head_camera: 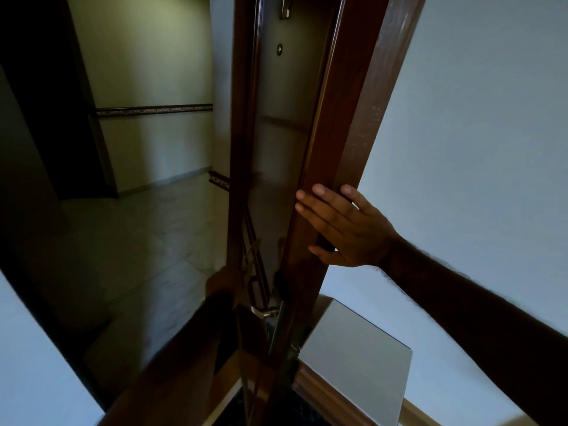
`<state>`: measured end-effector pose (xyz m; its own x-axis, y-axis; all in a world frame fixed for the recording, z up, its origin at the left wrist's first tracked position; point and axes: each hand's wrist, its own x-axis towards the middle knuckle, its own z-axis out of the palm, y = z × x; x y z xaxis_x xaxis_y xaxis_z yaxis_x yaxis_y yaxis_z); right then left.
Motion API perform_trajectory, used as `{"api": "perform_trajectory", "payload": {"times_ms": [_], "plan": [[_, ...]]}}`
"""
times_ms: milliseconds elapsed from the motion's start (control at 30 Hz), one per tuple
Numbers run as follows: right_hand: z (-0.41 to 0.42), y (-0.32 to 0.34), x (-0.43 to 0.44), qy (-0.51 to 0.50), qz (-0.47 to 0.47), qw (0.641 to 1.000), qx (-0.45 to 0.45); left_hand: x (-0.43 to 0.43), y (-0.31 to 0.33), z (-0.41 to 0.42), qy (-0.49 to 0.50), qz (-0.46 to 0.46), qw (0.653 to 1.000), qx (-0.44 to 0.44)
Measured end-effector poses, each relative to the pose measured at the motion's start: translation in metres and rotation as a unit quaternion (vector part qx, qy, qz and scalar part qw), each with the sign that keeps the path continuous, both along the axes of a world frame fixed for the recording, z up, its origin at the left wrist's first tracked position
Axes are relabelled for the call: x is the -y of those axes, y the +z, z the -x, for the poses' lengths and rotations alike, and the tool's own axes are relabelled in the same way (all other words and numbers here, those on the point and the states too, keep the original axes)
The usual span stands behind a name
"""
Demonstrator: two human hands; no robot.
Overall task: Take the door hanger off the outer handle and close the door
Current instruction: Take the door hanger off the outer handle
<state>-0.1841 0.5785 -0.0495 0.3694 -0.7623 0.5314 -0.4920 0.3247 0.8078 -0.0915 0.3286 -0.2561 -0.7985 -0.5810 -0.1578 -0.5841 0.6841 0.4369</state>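
Observation:
The dark brown wooden door stands ajar and I see it nearly edge-on. Its silver handle shows low in the gap. My left hand reaches round the outer side just above that handle, closed in the dim light. A thin flat card, the door hanger, sticks up from this hand beside the door edge. My right hand lies flat with fingers spread on the brown wooden jamb and holds nothing.
Beyond the gap is a dim corridor with a pale tiled floor and a wall with a dark decorative rail. A white wall fills the right. A pale flat-topped surface stands below my right arm.

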Motion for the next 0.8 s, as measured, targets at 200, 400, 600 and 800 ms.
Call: {"api": "perform_trajectory", "payload": {"times_ms": [200,400,600,800], "plan": [[-0.031,0.012,-0.001,0.024,-0.037,0.996,0.079,0.006,0.076,-0.012,0.017,0.078,0.979,-0.188],[-0.112,0.06,0.006,0.156,0.039,0.787,0.596,-0.004,0.169,-0.061,-0.023,0.133,0.847,-0.515],[-0.144,0.116,0.012,0.211,0.101,0.374,0.897,-0.034,0.231,-0.094,-0.118,0.398,0.724,-0.552],[-0.128,0.12,-0.017,0.265,0.122,0.346,0.892,-0.044,0.254,-0.111,-0.162,0.5,0.66,-0.537]]}}
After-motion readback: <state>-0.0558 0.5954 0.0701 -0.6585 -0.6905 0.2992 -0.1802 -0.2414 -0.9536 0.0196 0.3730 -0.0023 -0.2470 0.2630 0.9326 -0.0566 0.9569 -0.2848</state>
